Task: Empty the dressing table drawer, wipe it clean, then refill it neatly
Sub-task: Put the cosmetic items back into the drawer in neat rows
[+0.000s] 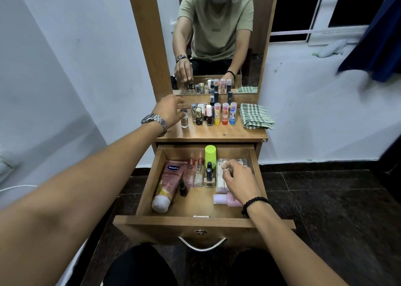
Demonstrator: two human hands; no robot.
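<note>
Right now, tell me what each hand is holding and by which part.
The left hand pinches the small clear bottle by its cap on the tabletop. The right hand is over the drawer's items; whether it grips anything cannot be told.
</note>
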